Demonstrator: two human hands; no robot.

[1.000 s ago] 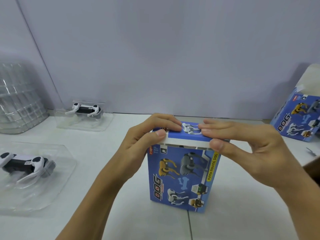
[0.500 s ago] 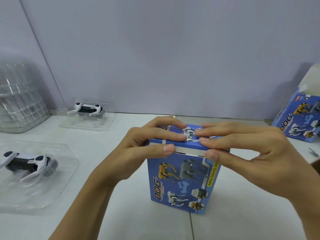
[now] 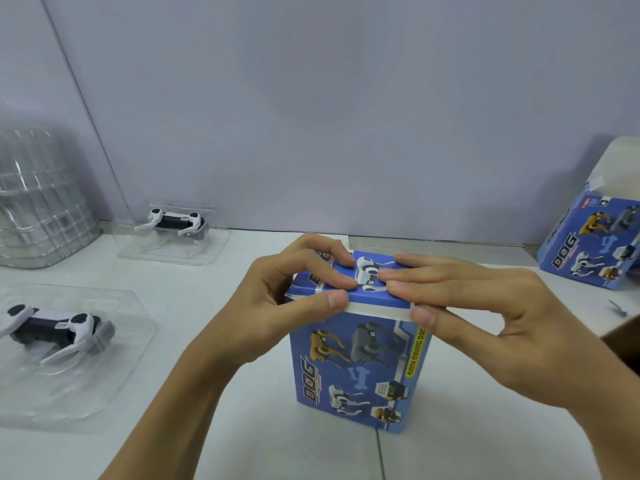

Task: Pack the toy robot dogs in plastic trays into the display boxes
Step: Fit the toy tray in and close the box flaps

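Two bare forearms reach in from the bottom edge and meet over a blue box that stands upright on the white table, right in front of the person. The left hand and right hand both lie across the top flap, fingers nearly straight and pressed flat on the printed lid while each thumb hooks onto the front edge, so the flap is pinched between thumbs and fingers; this looks like a grip meant to push the flap's tuck tab into the box while keeping the box steady on its base. A thin white strip of the tab shows along the front under the lid, which suggests the flap is not yet fully seated. Whether a dog and tray sit inside cannot be told, since the box walls hide it. To the near left, a white and black toy dog lies on its side in a clear tray, within easy reach, probably waiting its turn. Further back on the left a second dog rests in a second tray near the wall, beside a stack of clear trays at the far left edge. At the far right an open box lies tilted, its white flap raised, likely the next to be filled
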